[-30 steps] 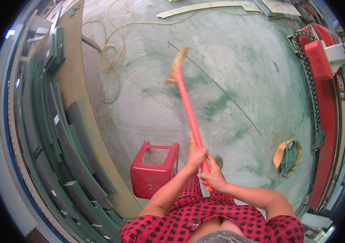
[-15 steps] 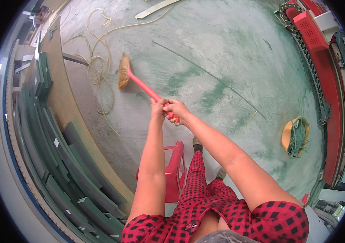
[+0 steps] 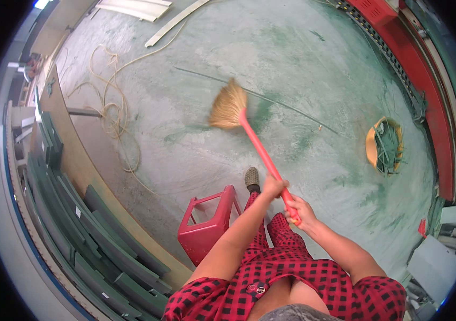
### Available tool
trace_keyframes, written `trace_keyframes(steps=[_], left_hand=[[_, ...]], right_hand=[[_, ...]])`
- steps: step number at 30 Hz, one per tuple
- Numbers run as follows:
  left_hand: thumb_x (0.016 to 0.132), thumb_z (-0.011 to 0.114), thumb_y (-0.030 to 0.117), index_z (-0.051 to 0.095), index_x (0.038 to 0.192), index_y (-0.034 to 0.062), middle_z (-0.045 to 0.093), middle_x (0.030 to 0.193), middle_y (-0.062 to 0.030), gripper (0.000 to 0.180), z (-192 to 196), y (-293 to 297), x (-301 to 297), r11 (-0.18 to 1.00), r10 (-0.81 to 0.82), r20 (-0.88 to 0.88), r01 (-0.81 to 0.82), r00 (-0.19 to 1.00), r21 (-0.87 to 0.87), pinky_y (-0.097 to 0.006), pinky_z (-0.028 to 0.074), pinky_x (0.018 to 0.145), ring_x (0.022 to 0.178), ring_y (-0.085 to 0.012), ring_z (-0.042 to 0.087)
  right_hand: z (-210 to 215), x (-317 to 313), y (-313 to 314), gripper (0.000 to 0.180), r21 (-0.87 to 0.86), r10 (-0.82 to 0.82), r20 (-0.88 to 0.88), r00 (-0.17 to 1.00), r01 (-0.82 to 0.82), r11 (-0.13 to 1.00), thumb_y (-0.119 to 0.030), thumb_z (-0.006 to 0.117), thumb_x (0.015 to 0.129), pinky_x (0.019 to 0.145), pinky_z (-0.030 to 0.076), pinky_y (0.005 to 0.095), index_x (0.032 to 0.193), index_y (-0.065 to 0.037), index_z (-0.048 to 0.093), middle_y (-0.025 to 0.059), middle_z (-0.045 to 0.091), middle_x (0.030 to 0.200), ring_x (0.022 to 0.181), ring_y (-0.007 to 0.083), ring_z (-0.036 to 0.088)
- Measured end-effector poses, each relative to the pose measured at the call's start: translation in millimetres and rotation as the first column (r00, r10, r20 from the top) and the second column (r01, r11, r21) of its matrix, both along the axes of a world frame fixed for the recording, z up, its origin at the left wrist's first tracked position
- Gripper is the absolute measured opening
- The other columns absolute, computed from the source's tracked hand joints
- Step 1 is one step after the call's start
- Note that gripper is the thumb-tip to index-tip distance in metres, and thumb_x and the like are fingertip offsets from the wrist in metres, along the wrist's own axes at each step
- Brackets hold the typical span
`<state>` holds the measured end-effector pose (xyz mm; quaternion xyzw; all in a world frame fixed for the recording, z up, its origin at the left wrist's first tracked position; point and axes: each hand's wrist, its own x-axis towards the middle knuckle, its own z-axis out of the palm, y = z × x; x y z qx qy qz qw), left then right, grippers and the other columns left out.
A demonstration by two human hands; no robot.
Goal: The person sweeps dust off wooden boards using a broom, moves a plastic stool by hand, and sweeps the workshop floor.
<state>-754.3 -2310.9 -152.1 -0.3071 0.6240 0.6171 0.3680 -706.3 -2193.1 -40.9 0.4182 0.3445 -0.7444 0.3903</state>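
Observation:
A broom [image 3: 260,145] with a red handle and a fan of straw bristles [image 3: 229,106] slants across the middle of the floor. My left hand [image 3: 274,187] is wrapped round the handle partway down. Close to the handle's end, my right hand [image 3: 300,212] grips it too, with the yellowish tip showing below. The bristles lie over or right beside a thin dark strip [image 3: 292,108] on the floor. Slight motion blur softens the bristle edges.
A red plastic stool [image 3: 206,230] stands left of my legs. Pale rope [image 3: 114,115] lies tangled at the left, near stacked dark green boards [image 3: 83,224]. A yellow container of green scraps [image 3: 371,144] sits at the right, before a red machine rail [image 3: 436,115].
The broom head has swung right and my hands have come nearer to my body, lower in the view. My view has shifted, so the stool shows more fully.

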Motion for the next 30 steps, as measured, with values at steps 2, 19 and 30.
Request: trace_keyframes(steps=[2, 19, 30], left_hand=[[0.058, 0.069, 0.017, 0.033, 0.1, -0.0027, 0.056, 0.062, -0.0143, 0.059, 11, 39, 23, 0.981, -0.189, 0.05, 0.188, 0.981, 0.039, -0.033, 0.042, 0.031, 0.042, -0.0231, 0.055], [0.066, 0.066, 0.013, 0.041, 0.093, 0.0047, 0.052, 0.074, -0.0059, 0.038, 104, 206, 92, 0.888, -0.253, 0.238, 0.127, 0.938, 0.442, -0.034, 0.048, 0.049, 0.06, -0.0169, 0.055], [0.079, 0.057, 0.01, 0.043, 0.098, 0.0096, 0.052, 0.079, -0.0035, 0.024, 107, 67, 68, 0.874, 0.246, 0.213, -0.311, 0.946, 0.373, -0.036, 0.048, 0.062, 0.071, -0.0181, 0.056]], right_hand=[[20, 34, 31, 0.038, 0.008, -0.068, 0.011, 0.998, 0.068, 0.998, -0.012, 0.052, 0.081, 0.038, 0.037, 0.0228, 0.117, -0.011, 0.04, 0.0068, 0.048, 0.072, 0.051, 0.0133, 0.047], [174, 153, 150, 0.059, 0.481, -0.098, -0.148, 0.984, 0.158, 0.862, 0.002, 0.056, 0.073, 0.04, 0.04, 0.0219, 0.127, -0.002, 0.034, 0.0062, 0.052, 0.069, 0.046, 0.0096, 0.048], [125, 72, 110, 0.073, 0.154, 0.41, -0.248, 0.878, -0.382, 0.911, 0.009, 0.055, 0.067, 0.044, 0.046, 0.0275, 0.131, -0.003, 0.022, 0.0089, 0.053, 0.068, 0.049, 0.0147, 0.053]])
